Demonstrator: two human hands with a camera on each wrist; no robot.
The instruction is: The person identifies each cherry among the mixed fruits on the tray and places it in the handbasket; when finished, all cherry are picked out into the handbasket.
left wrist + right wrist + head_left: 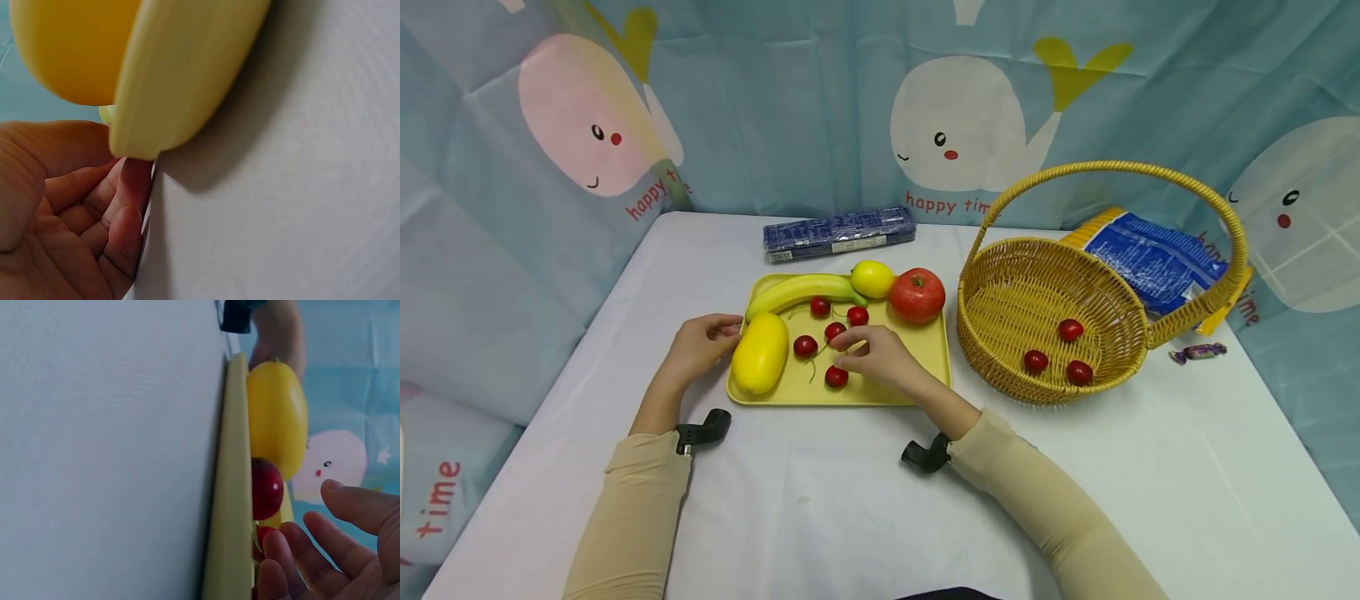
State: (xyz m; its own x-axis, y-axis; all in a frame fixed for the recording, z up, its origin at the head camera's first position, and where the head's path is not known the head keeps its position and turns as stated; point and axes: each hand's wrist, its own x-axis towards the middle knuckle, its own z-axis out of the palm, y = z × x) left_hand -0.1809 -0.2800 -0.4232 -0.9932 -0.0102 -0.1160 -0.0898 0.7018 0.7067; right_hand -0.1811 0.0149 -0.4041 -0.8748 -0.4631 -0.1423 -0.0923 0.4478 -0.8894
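On a pale yellow tray [934, 358] lie a smooth yellow oblong fruit [760, 354], a banana [805, 288], a lemon [872, 279], a red apple-like fruit [917, 296] and several red cherries [806, 346] with stems. My left hand [697, 350] holds the tray's left edge, its thumb against the rim and fingers below in the left wrist view. Above the cherries in the middle, my right hand [880, 358] hovers with thumb and fingers apart. The right wrist view shows nothing between those fingers; a cherry [267, 489] is near them.
Right of the tray stands a woven basket [1000, 367] with a tall handle and three red cherries [1071, 330] inside. A blue and yellow bag [1150, 258] lies behind it, a wrapped candy [1198, 352] beside it. Behind the tray is a dark blue package [840, 233].
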